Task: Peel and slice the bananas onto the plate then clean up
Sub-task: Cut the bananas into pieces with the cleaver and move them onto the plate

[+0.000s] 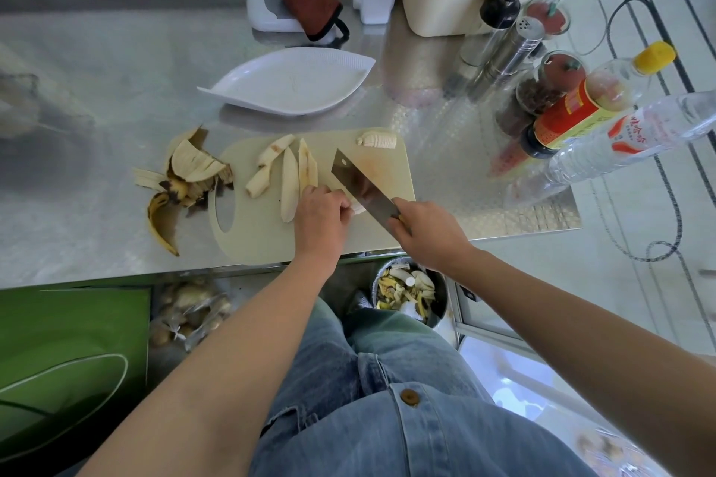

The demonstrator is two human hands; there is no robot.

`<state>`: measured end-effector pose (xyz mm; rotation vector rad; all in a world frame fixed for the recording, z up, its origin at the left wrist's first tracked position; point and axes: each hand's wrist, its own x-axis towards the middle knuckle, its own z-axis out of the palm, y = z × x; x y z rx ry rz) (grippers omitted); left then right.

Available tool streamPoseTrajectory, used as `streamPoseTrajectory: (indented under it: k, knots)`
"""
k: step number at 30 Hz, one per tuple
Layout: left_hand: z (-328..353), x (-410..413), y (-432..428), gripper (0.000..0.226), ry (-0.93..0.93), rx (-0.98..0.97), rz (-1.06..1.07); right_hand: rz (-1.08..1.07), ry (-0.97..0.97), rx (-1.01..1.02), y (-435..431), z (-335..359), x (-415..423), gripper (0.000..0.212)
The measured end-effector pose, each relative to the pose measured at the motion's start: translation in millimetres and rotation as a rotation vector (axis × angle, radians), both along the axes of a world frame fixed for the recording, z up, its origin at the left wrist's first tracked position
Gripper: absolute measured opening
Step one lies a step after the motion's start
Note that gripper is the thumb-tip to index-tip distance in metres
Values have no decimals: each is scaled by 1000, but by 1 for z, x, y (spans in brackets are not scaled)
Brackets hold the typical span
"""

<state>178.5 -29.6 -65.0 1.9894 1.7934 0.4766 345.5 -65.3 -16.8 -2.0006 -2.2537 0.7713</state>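
The left hand (321, 213) pins a pale peeled banana strip (358, 208) steady on the beige plastic cutting board (271, 240); the right hand (430, 232) grasps the steel cleaver (362, 184), slicing.

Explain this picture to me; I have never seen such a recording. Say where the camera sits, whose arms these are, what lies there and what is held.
There is no machine here: a person wears one wide-angle camera on the head, looking down, so the two bare arms are their own. The left hand holds a banana piece down on the cutting board; the right hand grips a cleaver whose blade is at that piece. Also on the board lie long banana strips and a short sliced chunk. The banana peels lie left of the board on the steel counter. Behind the board stands a white plate, with no banana on it yet. Below the counter's edge a bin holds scraps.
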Motion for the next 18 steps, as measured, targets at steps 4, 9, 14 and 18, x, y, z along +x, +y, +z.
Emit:
streamPoseTrajectory:
  k: [4,9,14,18]
  knots:
    - [0,0,0,6,0,-4,5,-10,-29,-34,-1,-4,-1,11]
    - [1,0,0,8,-10,-12,5,-22,-35,-75,-2,-6,-3,18]
    - [2,0,1,6,-8,-13,-2,-12,-10,-3,1,1,-1,12]
    - [3,0,1,6,-6,-19,3,8,1,13,-1,2,-2,11]
